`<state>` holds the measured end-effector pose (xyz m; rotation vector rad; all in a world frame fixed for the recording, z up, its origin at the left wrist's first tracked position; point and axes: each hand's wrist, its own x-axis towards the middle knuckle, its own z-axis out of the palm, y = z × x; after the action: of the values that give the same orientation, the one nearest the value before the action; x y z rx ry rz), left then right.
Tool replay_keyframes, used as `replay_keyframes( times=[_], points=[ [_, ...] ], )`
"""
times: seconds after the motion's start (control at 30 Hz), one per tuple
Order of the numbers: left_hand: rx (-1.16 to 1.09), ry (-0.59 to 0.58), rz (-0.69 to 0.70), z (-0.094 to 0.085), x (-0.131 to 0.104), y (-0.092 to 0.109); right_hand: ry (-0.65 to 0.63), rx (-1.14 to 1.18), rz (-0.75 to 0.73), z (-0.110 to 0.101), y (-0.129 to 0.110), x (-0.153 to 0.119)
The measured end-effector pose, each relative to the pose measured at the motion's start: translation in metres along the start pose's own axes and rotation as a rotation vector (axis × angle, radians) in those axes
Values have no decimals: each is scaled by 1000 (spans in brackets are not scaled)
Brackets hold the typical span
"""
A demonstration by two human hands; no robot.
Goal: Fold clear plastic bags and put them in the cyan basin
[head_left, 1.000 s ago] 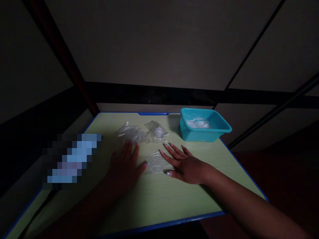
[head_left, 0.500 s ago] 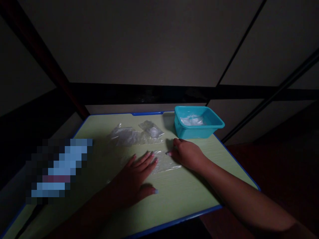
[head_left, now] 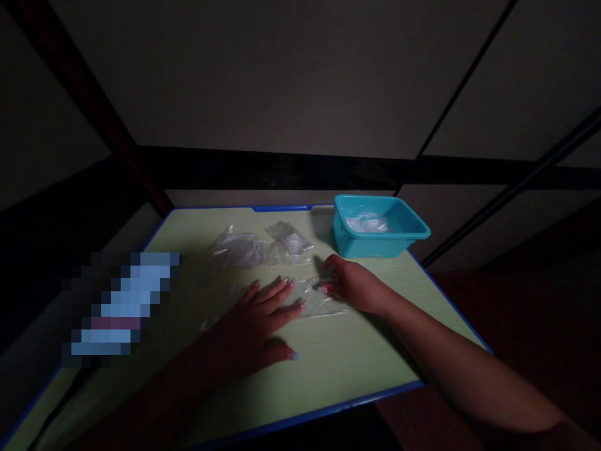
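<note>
A clear plastic bag (head_left: pixel 312 299) lies flattened on the light green table (head_left: pixel 323 369). Across its left part my left hand (head_left: pixel 265 322) rests flat, palm down and fingers spread, covering much of it. My right hand (head_left: pixel 354 282) is at the bag's right end, with the thumb low over the plastic and the curled fingers held apart from it. Nothing shows between thumb and fingers. Just beyond the hands lie more crumpled clear plastic bags (head_left: pixel 248 249), partly overlapping.
A turquoise plastic basket (head_left: pixel 381 245) stands at the table's back right corner with clear plastic inside. On the left side is a blurred-out, pixelated object (head_left: pixel 136 294) with a dark cord. Blue edging runs round the table, and dark panels rise behind it.
My right hand's fingers have spread away from the thumb. My left hand stays pressed on the bag, its fingers slightly wider. The whole view has shifted a little.
</note>
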<state>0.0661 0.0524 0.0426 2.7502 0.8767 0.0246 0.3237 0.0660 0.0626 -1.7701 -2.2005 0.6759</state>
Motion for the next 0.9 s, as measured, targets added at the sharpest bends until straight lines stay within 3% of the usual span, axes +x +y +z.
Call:
replay_keyframes(
  times=[0.17, 0.43, 0.57, 0.67, 0.9],
  points=[
    [-57, 0, 57, 5, -1, 3, -30, 195, -73, 1, 4, 1],
    [-45, 270, 114, -7, -1, 3, -210, 649, -92, -11, 4, -3],
    [-40, 270, 94, -8, 4, 9, -279, 862, -92, -13, -1, -6],
    [-85, 293, 18, -4, 10, 18, -300, 997, -91, -11, -8, -8],
    [-314, 505, -237, 12, 17, 47, -256, 1225, -59, -5, -19, -13]
  ],
)
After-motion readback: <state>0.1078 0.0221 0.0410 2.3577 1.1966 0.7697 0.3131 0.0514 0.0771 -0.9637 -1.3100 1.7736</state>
